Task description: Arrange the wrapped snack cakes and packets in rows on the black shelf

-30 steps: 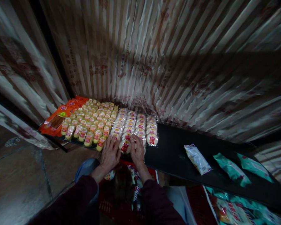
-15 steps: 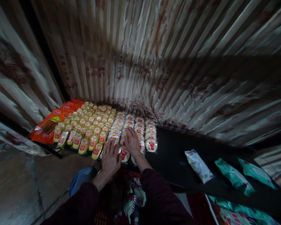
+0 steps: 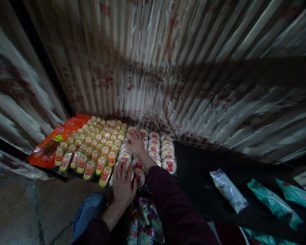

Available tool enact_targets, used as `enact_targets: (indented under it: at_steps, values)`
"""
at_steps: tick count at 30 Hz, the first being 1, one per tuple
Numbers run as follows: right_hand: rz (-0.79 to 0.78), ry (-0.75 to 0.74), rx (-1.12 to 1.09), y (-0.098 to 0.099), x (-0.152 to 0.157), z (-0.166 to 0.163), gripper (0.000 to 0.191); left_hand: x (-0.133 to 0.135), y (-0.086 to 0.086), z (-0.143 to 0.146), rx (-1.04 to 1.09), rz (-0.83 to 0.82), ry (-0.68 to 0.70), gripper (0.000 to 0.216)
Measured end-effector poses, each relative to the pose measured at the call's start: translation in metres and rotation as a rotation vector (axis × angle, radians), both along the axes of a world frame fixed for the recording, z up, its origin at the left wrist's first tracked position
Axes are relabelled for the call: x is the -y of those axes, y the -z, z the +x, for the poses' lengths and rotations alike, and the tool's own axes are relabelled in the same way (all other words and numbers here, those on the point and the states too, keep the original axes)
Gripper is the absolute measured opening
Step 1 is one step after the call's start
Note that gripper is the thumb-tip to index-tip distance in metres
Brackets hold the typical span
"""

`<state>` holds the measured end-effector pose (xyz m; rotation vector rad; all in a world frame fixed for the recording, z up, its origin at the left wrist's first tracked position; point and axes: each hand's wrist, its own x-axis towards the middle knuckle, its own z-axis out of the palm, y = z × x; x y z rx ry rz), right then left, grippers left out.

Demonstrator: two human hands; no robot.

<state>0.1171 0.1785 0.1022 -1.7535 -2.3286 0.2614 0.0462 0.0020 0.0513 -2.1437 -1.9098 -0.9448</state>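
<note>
Rows of wrapped round white cakes (image 3: 165,149) with red labels lie on a dark shelf (image 3: 193,170). To their left lie rows of wrapped yellow cakes (image 3: 97,143). My left hand (image 3: 123,183) rests flat, fingers stretched out, on the nearest white cakes at the shelf's front edge. My right hand (image 3: 135,141) reaches farther back and lies flat on the white cakes near the wall, fingers spread. Neither hand holds anything.
Orange packets (image 3: 53,143) lie at the shelf's left end. A white snack packet (image 3: 228,190) and teal packets (image 3: 272,200) lie on the right part of the shelf. A striped curtain (image 3: 168,68) hangs behind. More packets (image 3: 142,228) sit below, by my lap.
My right hand has slid from the front of the white cakes to the back rows. My left hand stayed at the front edge. The view dropped slightly.
</note>
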Motion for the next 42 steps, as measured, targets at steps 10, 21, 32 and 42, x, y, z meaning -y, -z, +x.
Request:
enact_targets:
  at_steps: [10, 21, 32, 42]
  values:
    - [-0.076, -0.001, 0.062, 0.010, -0.033, -0.005, 0.063, -0.005, 0.006, 0.001, -0.002, 0.000, -0.017, 0.047]
    - [-0.039, -0.076, 0.069, 0.015, -0.030, 0.002, 0.060, 0.003, -0.002, 0.018, 0.047, -0.064, -0.040, 0.045]
    - [0.011, -0.115, 0.082, 0.017, -0.028, 0.004, 0.056, 0.000, -0.008, 0.006, 0.110, -0.061, -0.062, 0.042]
    - [-0.007, -0.116, 0.086, 0.014, -0.028, 0.004, 0.055, 0.001, -0.013, 0.008, 0.134, -0.064, -0.091, 0.046]
